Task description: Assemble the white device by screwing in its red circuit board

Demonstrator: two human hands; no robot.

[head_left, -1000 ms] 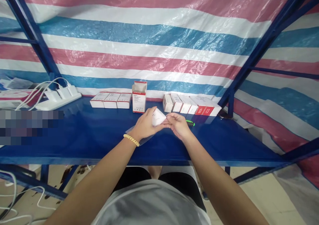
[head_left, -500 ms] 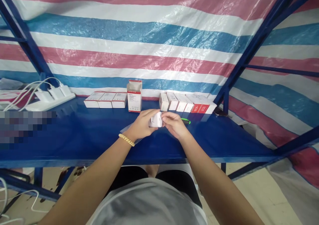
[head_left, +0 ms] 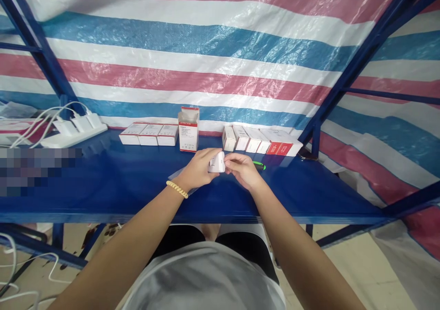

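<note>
My left hand point(head_left: 198, 169) and my right hand point(head_left: 244, 170) meet over the middle of the blue shelf point(head_left: 113, 186). Between them they hold a small white plug-like device point(head_left: 217, 163). The left fingers curl round its left side, and the right fingertips pinch its right edge. A clear plastic bag point(head_left: 184, 177) lies on the shelf under my left hand. A yellow bead bracelet point(head_left: 177, 188) sits on my left wrist. Just behind the hands an open white and red box point(head_left: 188, 130) stands upright.
Three flat white boxes point(head_left: 149, 133) lie left of the open box, and a row of several boxes point(head_left: 261, 141) stands to its right. A green-tipped tool point(head_left: 258, 165) lies by my right hand. A white power strip with chargers point(head_left: 71, 130) sits far left. Blue frame posts flank the shelf.
The white device was turned in my hands, from its broad face showing to a narrower side. Both hands stayed together over the shelf's middle.
</note>
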